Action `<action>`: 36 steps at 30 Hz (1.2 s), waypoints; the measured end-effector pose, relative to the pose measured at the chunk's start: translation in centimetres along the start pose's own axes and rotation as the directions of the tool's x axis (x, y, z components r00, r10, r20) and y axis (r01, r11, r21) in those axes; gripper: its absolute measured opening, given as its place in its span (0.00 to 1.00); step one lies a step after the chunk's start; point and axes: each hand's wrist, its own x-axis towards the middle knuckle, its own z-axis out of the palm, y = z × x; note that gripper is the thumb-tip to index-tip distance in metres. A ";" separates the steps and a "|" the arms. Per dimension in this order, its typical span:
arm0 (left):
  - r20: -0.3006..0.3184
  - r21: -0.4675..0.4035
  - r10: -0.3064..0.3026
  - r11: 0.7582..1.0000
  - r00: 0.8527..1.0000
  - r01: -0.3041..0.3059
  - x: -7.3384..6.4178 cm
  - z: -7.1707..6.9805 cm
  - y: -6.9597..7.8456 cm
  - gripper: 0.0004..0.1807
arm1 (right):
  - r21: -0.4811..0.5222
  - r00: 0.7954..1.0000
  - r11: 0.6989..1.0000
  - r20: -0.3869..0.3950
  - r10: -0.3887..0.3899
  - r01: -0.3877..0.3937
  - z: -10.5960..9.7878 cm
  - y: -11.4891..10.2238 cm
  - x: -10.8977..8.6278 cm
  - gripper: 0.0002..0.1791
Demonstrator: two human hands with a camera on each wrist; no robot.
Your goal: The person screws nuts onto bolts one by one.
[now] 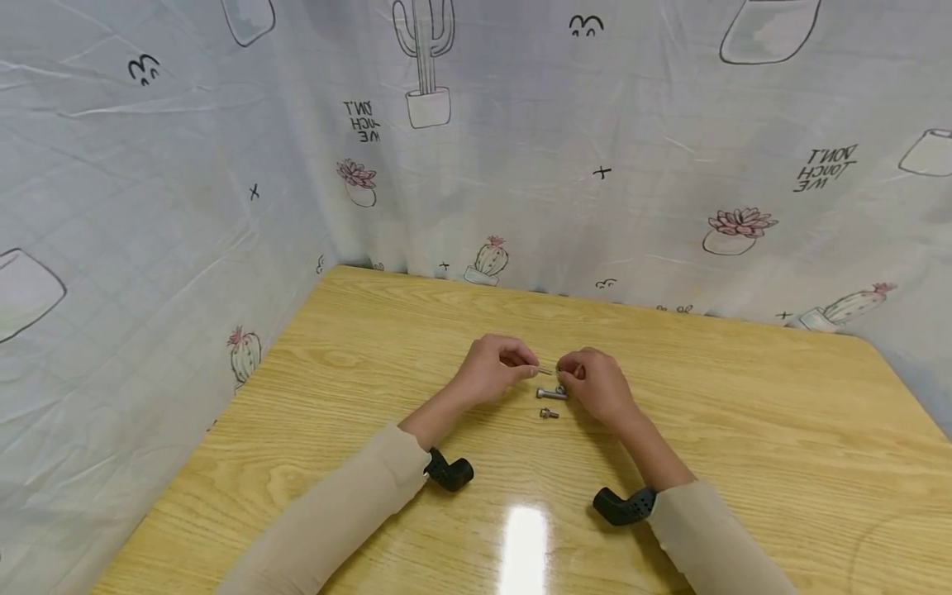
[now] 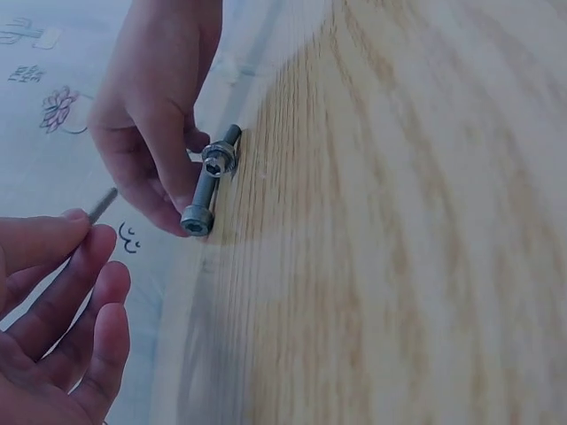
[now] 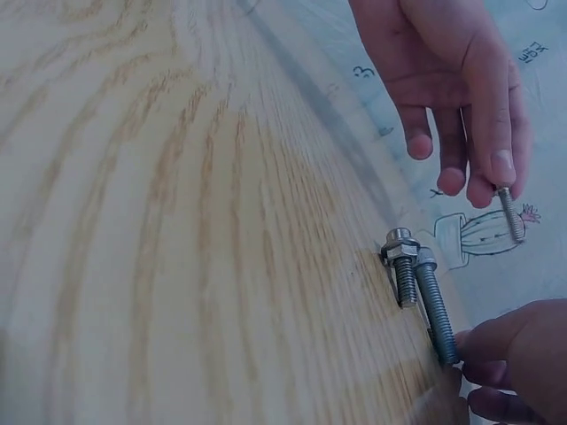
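My left hand (image 1: 494, 368) pinches a thin threaded screw (image 3: 511, 215) by one end between thumb and index finger. Its free end points right, toward my right hand (image 1: 595, 382). The right thumb and fingertips come together on a small metal piece, mostly hidden; I cannot tell its kind. Below the hands lies a long socket-head bolt (image 1: 551, 394), its head to the left, with a small ring (image 1: 560, 389) beside its right end. Closer to me is a shorter bolt (image 1: 549, 413) with a washer or nut below its head (image 3: 400, 235).
The wooden table (image 1: 416, 330) carries these parts near its middle. Printed cloth (image 1: 535, 149) hangs along its back and left sides. Black wrist mounts (image 1: 451, 473) sit on both forearms, and a bright reflection lies on the tabletop between them.
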 end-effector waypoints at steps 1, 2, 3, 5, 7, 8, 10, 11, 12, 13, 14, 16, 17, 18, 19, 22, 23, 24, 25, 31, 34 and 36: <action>-0.002 -0.006 -0.009 1.000 1.000 0.009 -0.1 0.0 0.0 0.02 | -0.005 1.000 1.000 -0.002 0.001 -0.001 0.0 0.0 0.0 0.07; -0.004 -0.012 -0.017 1.000 1.000 0.017 -0.1 0.0 0.0 0.02 | -0.012 1.000 1.000 -0.004 0.000 0.000 0.1 -0.1 0.1 0.06; -0.008 -0.018 -0.024 1.000 1.000 0.024 -0.2 0.0 0.0 0.02 | -0.018 1.000 1.000 -0.005 0.000 -0.001 0.1 -0.2 0.1 0.06; -0.015 -0.031 -0.037 0.999 0.999 0.037 -0.2 0.1 0.1 0.03 | -0.037 1.000 0.999 -0.010 -0.003 0.003 0.2 -0.2 0.2 0.05; -0.024 -0.048 -0.043 0.998 0.999 0.042 -0.3 0.1 0.1 0.03 | -0.061 1.000 0.998 -0.017 -0.005 0.004 0.2 -0.3 0.3 0.04; -0.028 -0.055 -0.045 0.998 0.999 0.044 -0.3 0.1 0.1 0.03 | -0.073 1.000 0.997 -0.019 -0.006 0.004 0.3 -0.4 0.3 0.04; -0.036 -0.067 -0.048 0.997 0.998 0.046 -0.4 0.1 0.2 0.03 | -0.094 1.000 0.996 -0.023 -0.011 0.009 0.3 -0.4 0.3 0.04; -0.039 -0.070 -0.048 0.997 0.998 0.046 -0.4 0.1 0.2 0.03 | -0.099 1.000 0.995 -0.026 -0.009 0.007 0.3 -0.4 0.2 0.04; -0.043 -0.069 -0.049 0.997 0.998 0.046 -0.4 0.1 0.2 0.03 | -0.101 1.000 0.995 -0.027 -0.008 0.005 0.3 -0.4 0.2 0.04; -0.047 -0.067 -0.046 0.997 0.998 0.043 -0.4 0.1 0.2 0.02 | -0.102 1.000 0.995 -0.029 -0.006 0.003 0.3 -0.4 0.2 0.04; -0.052 -0.062 -0.040 0.997 0.998 0.037 -0.4 0.1 0.1 0.02 | -0.100 0.999 0.995 -0.032 -0.003 0.000 0.3 -0.4 0.2 0.05; -0.060 -0.052 -0.028 0.998 0.998 0.025 -0.3 0.1 0.2 0.02 | -0.094 0.999 0.996 -0.039 0.004 -0.007 0.3 -0.3 0.2 0.05; -0.064 -0.050 -0.019 0.999 0.998 0.016 -0.3 0.1 0.2 0.02 | -0.082 0.999 0.997 -0.047 0.004 -0.008 0.3 -0.3 0.1 0.05; -0.066 -0.050 -0.012 0.999 0.998 0.008 -0.3 0.2 0.2 0.02 | -0.069 0.998 0.998 -0.057 0.004 -0.008 0.3 -0.2 0.1 0.05; -0.067 -0.050 -0.003 0.999 0.998 0.000 -0.3 0.2 0.2 0.02 | -0.055 0.998 0.998 -0.068 0.004 -0.008 0.3 -0.1 0.0 0.05; -0.064 -0.050 0.009 0.999 0.998 -0.013 -0.4 0.2 0.3 0.03 | 0.009 0.993 1.000 -0.114 -0.011 0.012 0.2 0.0 -0.3 0.06; -0.062 -0.050 0.013 0.999 0.998 -0.016 -0.4 0.2 0.3 0.03 | 0.029 0.991 0.999 -0.132 -0.021 0.025 0.2 0.0 -0.4 0.05; -0.060 -0.049 0.017 0.999 0.998 -0.020 -0.4 0.3 0.3 0.03 | 0.042 0.989 0.998 -0.148 -0.029 0.036 0.1 0.0 -0.6 0.05; -0.059 -0.045 0.020 0.999 0.998 -0.022 -0.4 0.3 0.3 0.03 | 0.052 0.985 0.997 -0.165 -0.044 0.053 0.0 0.0 -0.7 0.05; -0.050 -0.040 0.027 0.999 0.998 -0.029 -0.4 0.6 0.1 0.03 | 0.124 0.967 0.985 -0.239 -0.091 0.123 -0.3 -0.4 -1.6 0.03; -0.036 -0.043 0.031 0.999 0.999 -0.033 -0.4 0.8 0.0 0.03 | 0.202 0.964 0.971 -0.255 -0.070 0.124 -0.4 -0.7 -1.9 0.03; -0.028 -0.047 0.037 0.998 0.999 -0.039 -0.4 1.0 0.0 0.03 | 0.252 0.964 0.960 -0.260 -0.051 0.119 -0.4 -0.8 -2.1 0.03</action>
